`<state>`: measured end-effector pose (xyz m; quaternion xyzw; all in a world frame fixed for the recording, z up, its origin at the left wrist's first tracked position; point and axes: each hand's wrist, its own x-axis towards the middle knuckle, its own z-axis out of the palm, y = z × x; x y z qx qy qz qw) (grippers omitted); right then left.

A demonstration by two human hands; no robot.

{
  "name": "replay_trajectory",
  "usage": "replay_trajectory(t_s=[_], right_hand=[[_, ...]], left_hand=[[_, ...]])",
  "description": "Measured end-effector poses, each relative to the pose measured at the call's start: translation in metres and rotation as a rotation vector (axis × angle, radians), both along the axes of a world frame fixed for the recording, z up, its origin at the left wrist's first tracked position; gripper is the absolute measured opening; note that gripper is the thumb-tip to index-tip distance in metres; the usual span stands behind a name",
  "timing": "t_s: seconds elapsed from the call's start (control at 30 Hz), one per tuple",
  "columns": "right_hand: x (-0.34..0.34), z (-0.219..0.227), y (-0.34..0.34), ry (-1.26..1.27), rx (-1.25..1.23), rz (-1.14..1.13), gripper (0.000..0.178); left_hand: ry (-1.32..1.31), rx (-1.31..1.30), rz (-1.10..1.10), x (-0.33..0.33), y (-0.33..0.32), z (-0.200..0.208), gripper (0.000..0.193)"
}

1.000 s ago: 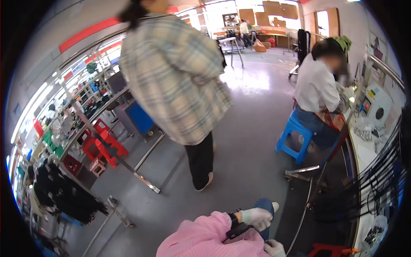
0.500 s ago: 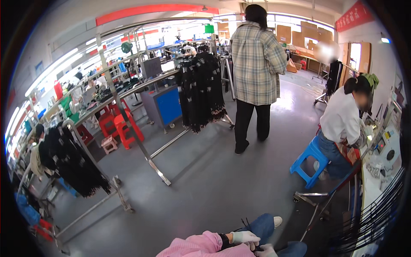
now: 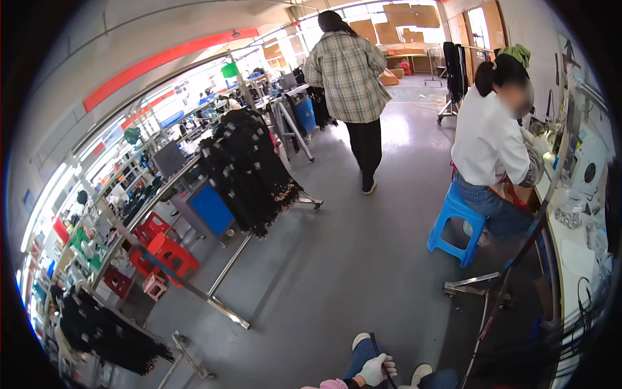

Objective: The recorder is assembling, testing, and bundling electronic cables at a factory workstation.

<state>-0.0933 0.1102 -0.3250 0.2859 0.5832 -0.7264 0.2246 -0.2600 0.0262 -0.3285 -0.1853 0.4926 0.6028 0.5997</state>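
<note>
My left hand [image 3: 375, 370], in a white glove below a pink sleeve [image 3: 334, 384], is closed around a thin black cord [image 3: 373, 340]. The cord's upper end sticks up past the fingers over my blue jeans and its lower end runs down towards the bottom edge. What the cord belongs to cannot be made out. My right hand does not show; it seems to lie below the picture's lower edge. Light shoes [image 3: 422, 372] stand on the grey floor under me.
To the right, a person in white [image 3: 486, 139] sits on a blue stool [image 3: 457, 223] at a workbench [image 3: 576, 258]. A metal rack leg [image 3: 472, 282] stands nearby. On the left are racks with black cords [image 3: 243, 172] and red stools [image 3: 172, 255]. A person in plaid [image 3: 348, 74] is ahead.
My view has swung right and I have moved forward. The person in plaid has walked farther away. My right hand has dropped out of sight, while my left hand still grips the cord.
</note>
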Motion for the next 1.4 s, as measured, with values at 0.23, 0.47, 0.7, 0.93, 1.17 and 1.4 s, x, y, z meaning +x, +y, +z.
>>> replay_trajectory(t_s=[0.23, 0.47, 0.7, 0.93, 1.17, 1.4], right_hand=[[-0.008, -0.026, 0.031, 0.058, -0.2, -0.248, 0.024], [-0.002, -0.04, 0.06, 0.075, 0.048, -0.291, 0.024], [0.017, -0.061, 0.092, -0.256, 0.351, -0.245, 0.02], [-0.048, -0.118, 0.164, -0.25, 0.163, -0.088, 0.021], [-0.167, -0.091, 0.274, -0.171, 0.597, 0.315, 0.034], [-0.23, -0.168, 0.371, 0.002, 0.798, 0.597, 0.037]], left_hand=[[0.118, -0.142, 0.316, -0.091, 0.048, -0.037, 0.016], [0.235, -0.424, 0.484, -0.168, 0.02, -0.037, 0.015], [0.32, -0.695, 0.777, -0.275, -0.08, 0.019, 0.017], [0.591, -1.101, 0.265, -0.329, -0.203, -0.022, 0.027], [0.889, -1.301, -0.316, -0.397, -0.218, -0.098, 0.04], [1.227, -1.178, -1.132, -0.479, -0.098, -0.11, 0.04]])
